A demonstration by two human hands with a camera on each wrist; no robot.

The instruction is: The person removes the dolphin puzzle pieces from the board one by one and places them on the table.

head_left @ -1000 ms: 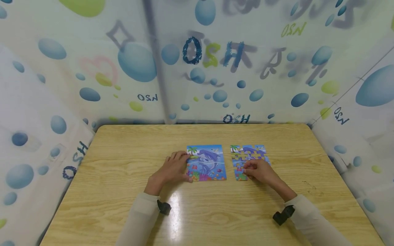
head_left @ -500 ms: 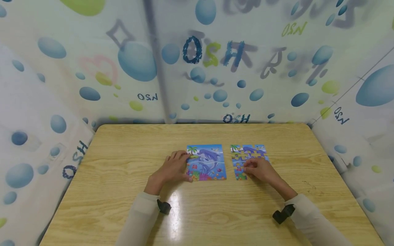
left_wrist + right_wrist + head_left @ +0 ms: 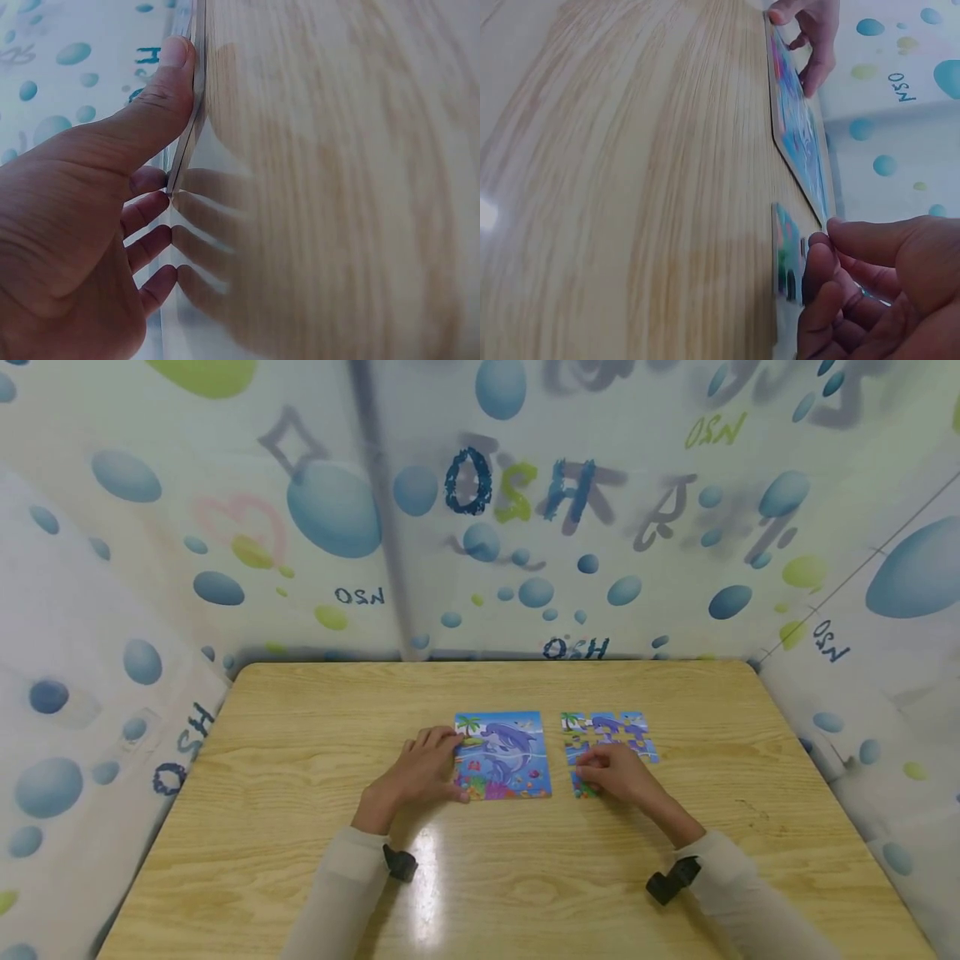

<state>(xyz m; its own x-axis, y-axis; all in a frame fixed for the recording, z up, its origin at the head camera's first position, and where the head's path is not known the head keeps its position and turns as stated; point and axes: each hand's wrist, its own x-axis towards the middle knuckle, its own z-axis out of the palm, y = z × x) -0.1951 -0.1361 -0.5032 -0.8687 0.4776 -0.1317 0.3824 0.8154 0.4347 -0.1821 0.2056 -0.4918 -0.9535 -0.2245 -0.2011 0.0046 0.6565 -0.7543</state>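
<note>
In the head view, my left hand (image 3: pixel 420 770) rests at the left side of a square dolphin picture board (image 3: pixel 502 756). Its fingers are spread along the edge and the thumb touches the near corner; the left wrist view shows the thumb lying against the board's edge. To the right lies a partly assembled dolphin jigsaw puzzle (image 3: pixel 630 727). My right hand (image 3: pixel 618 772) is over its lower left part, thumb and forefinger pinched together on a puzzle piece mostly hidden by the fingers. In the right wrist view, joined pieces (image 3: pixel 786 251) lie flat beneath the fingertips.
Both puzzles lie on a wood-grain table (image 3: pixel 517 885). A patterned wall (image 3: pixel 480 568) with blue and green drops rises behind the table's far edge. Each wrist wears a small black camera.
My right hand has shifted left over the puzzle's lower left part, uncovering pieces on its right side. The crab piece is now covered or lifted. My left hand has stayed put.
</note>
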